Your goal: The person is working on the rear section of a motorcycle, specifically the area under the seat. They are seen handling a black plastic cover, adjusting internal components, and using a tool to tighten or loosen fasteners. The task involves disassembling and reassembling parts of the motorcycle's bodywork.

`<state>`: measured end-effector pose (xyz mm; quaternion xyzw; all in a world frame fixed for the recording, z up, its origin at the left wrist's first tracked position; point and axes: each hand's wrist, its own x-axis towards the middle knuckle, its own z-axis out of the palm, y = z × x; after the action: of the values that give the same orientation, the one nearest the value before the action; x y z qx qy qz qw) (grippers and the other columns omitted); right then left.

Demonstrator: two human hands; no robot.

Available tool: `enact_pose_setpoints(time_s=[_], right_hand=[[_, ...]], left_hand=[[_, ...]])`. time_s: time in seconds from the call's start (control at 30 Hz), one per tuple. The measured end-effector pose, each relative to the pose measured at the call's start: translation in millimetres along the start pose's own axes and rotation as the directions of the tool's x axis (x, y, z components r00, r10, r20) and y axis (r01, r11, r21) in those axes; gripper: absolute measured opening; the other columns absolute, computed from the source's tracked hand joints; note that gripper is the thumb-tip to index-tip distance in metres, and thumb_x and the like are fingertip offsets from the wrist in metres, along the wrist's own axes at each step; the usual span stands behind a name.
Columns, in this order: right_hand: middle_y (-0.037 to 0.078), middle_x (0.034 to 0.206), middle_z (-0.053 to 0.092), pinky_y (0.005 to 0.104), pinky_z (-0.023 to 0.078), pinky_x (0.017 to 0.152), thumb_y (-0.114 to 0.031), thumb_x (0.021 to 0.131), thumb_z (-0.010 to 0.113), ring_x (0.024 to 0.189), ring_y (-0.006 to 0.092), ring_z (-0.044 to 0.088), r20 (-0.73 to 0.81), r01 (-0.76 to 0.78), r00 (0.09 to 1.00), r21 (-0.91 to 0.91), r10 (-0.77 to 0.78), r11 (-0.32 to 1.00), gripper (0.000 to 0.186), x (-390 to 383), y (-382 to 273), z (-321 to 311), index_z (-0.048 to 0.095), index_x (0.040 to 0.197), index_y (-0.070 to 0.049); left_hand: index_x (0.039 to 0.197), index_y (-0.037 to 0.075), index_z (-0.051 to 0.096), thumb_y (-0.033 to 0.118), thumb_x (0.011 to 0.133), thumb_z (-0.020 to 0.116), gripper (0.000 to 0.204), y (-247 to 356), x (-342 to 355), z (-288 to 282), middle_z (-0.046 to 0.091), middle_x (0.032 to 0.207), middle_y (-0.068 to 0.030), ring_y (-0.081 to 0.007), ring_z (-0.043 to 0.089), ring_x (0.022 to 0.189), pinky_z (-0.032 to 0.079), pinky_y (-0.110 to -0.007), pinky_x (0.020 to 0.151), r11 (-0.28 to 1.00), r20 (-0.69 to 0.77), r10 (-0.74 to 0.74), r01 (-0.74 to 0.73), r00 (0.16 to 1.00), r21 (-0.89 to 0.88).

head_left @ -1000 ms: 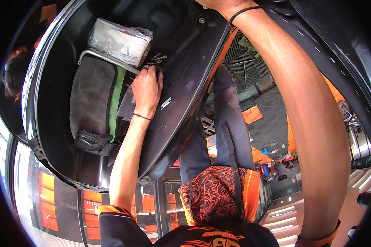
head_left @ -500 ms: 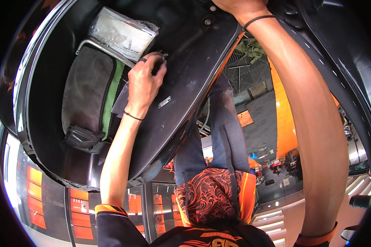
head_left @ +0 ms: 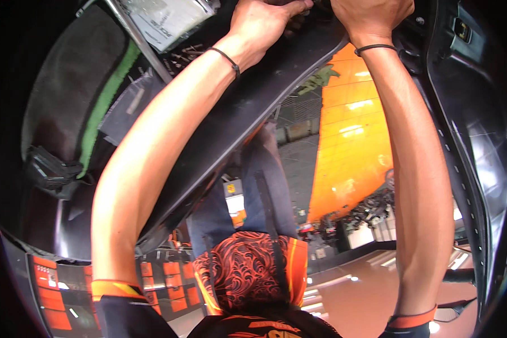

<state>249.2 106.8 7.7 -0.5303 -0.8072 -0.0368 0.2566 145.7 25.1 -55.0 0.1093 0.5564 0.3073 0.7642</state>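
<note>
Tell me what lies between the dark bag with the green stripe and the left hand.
In the head view, between the dark bag and the left hand lie a clear plastic packet and a thin metal bar.

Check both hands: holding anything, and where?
Both the left hand and right hand press on the upper edge of the black panel. The frame cuts off the fingers, so a real grip can't be confirmed.
</note>
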Motion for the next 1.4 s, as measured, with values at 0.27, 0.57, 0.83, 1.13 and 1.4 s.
enact_pose_setpoints(time_s=[0.27, 0.57, 0.83, 1.13, 1.4], right_hand=[[0.017, 0.092, 0.062, 0.0408, 0.048, 0.073, -0.008, 0.087, 0.054, 0.083, 0.0368, 0.062, 0.054, 0.024, 0.998, 0.059, -0.027, 0.998, 0.012, -1.8, -19.2, 15.8, 0.061, 0.093, -0.001], [0.015, 0.092, 0.06, 0.035, 0.047, 0.069, -0.006, 0.09, 0.051, 0.079, 0.0288, 0.06, 0.165, -0.074, 0.984, 0.074, 0.061, 0.995, 0.013, 4.4, -36.7, 16.2, 0.061, 0.097, 0.001], [0.016, 0.096, 0.06, 0.038, 0.048, 0.073, -0.003, 0.088, 0.053, 0.083, 0.0329, 0.062, 0.121, -0.012, 0.993, 0.089, 0.001, 0.996, 0.012, 10.7, -21.5, 20.1, 0.061, 0.096, 0.0], [0.012, 0.095, 0.062, 0.0385, 0.045, 0.07, -0.005, 0.084, 0.057, 0.081, 0.0325, 0.061, 0.071, 0.006, 0.997, 0.031, -0.008, 0.999, 0.011, 14.7, -0.6, 16.5, 0.062, 0.094, -0.005], [0.014, 0.092, 0.061, 0.0397, 0.046, 0.07, -0.005, 0.083, 0.057, 0.081, 0.0342, 0.061, 0.044, 0.043, 0.998, 0.063, -0.046, 0.997, 0.011, 7.2, 14.0, 18.8, 0.061, 0.093, -0.003]], left_hand=[[0.103, -0.004, 0.071, 0.011, 0.086, 0.069, 0.022, -0.4, -3.9, -17.4, 0.071, 0.085, -0.0108, -0.0161, 0.062, 0.072, 0.05, -0.029, 0.067, 0.99, 0.198, 0.062, -0.085, 0.978, 0.109], [0.1, -0.005, 0.071, 0.047, 0.08, 0.07, 0.056, 1.8, 20.1, -24.9, 0.069, 0.1, -0.026, -0.0366, 0.068, 0.099, 0.054, -0.039, 0.09, 0.818, 0.081, 0.155, -0.174, 0.985, 0.548], [0.092, -0.006, 0.069, 0.013, 0.083, 0.065, 0.021, -25.2, -5.5, -65.5, 0.066, 0.083, -0.0284, -0.0421, 0.067, 0.082, 0.056, -0.046, 0.074, 0.505, 0.093, 0.327, -0.257, 0.941, 0.824], [0.085, 0.006, 0.069, 0.013, 0.086, 0.059, 0.012, -21.5, 43.8, -22.2, 0.069, 0.081, -0.0171, -0.0366, 0.069, 0.077, 0.056, -0.045, 0.066, 0.178, 0.237, 0.581, -0.405, 0.779, 0.897], [0.09, 0.009, 0.068, 0.013, 0.083, 0.059, 0.013, -36.3, 55.2, -26.0, 0.068, 0.084, -0.0106, -0.029, 0.07, 0.074, 0.057, -0.041, 0.06, -0.139, 0.488, 0.553, -0.503, 0.675, 0.853]])
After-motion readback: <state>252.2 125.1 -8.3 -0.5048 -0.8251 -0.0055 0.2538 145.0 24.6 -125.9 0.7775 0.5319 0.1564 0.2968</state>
